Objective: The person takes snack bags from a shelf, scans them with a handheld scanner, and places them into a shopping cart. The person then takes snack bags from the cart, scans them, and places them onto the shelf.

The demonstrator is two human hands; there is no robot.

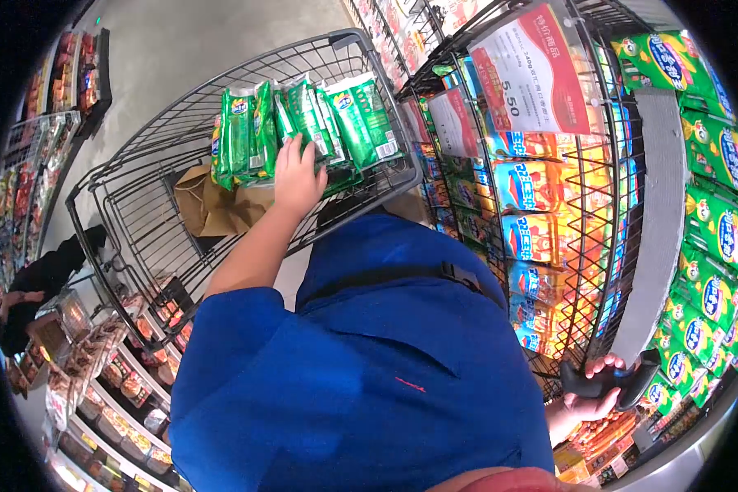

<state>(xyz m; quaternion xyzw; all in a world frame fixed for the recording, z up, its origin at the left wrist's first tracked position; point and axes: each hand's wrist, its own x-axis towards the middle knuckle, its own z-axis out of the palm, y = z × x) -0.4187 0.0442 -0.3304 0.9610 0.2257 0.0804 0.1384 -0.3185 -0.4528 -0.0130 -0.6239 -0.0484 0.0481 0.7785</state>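
My left hand (298, 175) reaches into a wire shopping cart (131, 168). Its fingers are slightly apart and lie on the front of a row of shiny green packets (303, 115), which stand close together. One green packet (362, 120) leans at the right end of the row. Low on the right, my right hand (590, 402) is wrapped around a black object (611, 384) with a smooth, rounded end; I cannot make out its kind. That hand is beside the bottom of a black wire rack.
A brown paper bag (213, 205) lies in the cart. On the right, the black wire rack (607, 238) holds orange and blue packets (529, 184) behind a price sign (533, 70). Green packets (705, 287) hang farther right. Shelves (131, 385) and a person in dark clothes (45, 287) are at left.
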